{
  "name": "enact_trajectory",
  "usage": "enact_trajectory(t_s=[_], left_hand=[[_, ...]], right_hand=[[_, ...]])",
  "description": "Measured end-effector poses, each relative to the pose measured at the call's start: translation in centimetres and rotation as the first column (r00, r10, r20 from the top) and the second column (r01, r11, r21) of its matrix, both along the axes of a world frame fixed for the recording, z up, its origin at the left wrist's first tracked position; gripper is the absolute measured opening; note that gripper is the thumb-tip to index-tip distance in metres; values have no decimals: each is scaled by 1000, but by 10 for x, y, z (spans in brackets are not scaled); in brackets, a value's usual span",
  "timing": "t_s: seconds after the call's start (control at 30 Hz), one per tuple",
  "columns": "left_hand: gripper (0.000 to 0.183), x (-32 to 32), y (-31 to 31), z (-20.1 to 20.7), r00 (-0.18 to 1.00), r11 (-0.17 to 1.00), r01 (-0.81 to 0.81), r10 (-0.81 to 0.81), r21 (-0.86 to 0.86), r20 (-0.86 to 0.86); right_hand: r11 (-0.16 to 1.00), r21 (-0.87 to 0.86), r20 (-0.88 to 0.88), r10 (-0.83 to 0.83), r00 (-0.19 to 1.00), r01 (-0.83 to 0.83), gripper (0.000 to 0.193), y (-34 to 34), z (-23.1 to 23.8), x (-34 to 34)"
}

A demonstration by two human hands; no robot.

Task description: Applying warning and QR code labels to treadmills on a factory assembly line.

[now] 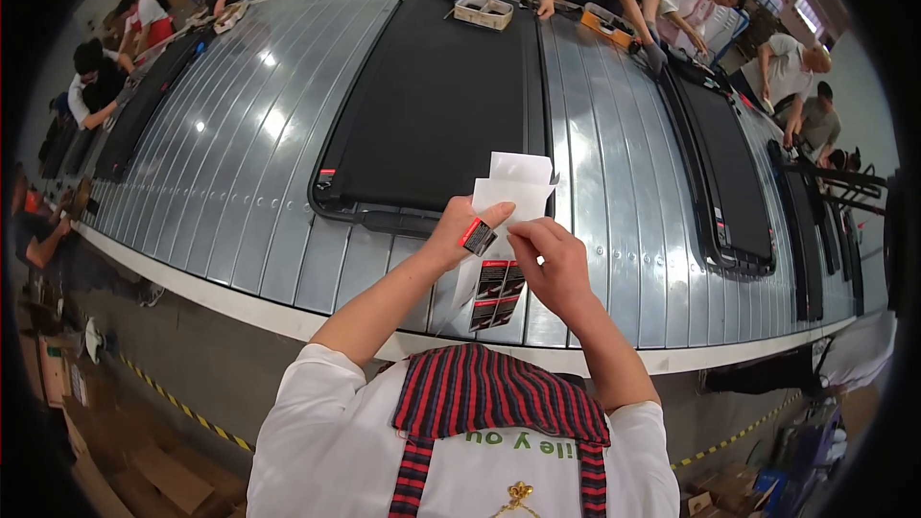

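My left hand [451, 235] grips a stack of white sticker sheets [508, 200], its thumb lying across the front. Black-and-red warning stickers [497, 294] show on the lower part of the sheets. One loose sticker [477, 237] of the same kind sits on my left hand near the thumb. My right hand [558, 267] is closed in a pinch at the sheets' right side, fingertips against the paper. Just beyond both hands lies a large black framed panel [432, 105], with a red-and-black sticker [327, 176] at its near left corner.
Metal slats form the long table [259, 163], with a white front edge [240, 313]. More black panels lie at the right [721, 168] and left [149, 120]. A parts tray [483, 11] rests on the panel's far end; an orange box [606, 25] stands nearby. Several co-workers line the far side.
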State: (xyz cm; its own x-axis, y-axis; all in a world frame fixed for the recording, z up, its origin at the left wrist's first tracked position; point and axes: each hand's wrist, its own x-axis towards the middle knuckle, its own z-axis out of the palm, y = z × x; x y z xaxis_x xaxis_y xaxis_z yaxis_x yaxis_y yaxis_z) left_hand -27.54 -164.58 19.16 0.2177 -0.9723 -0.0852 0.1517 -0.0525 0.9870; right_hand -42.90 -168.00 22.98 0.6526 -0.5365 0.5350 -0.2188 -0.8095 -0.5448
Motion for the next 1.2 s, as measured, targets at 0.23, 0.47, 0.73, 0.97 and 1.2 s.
enact_trajectory(t_s=[0.23, 0.47, 0.73, 0.97, 1.2], left_hand=[[28, 12, -7, -9, 987, 983, 152, -157, -108, -36], [30, 19, 5, -41, 956, 956, 295, -295, -8, 12], [31, 58, 27, -70, 944, 917, 320, -330, 239, 3], [29, 105, 19, -45, 856, 781, 459, -516, 424, 24], [14, 57, -45, -78, 306, 835, 430, -493, 344, 815]], right_hand=[[992, -105, 14, -66, 998, 67, 19, 10, 1, 27], [1000, 6, -61, 2, 998, -2, 16, 20, -21, 28], [874, 464, 31, 152, 988, -149, 7, 18, -36, 6], [492, 869, 6, 98, 995, -54, 9, -57, -35, -41], [396, 886, -205, -131, 970, 241, 16, -158, -124, -41]])
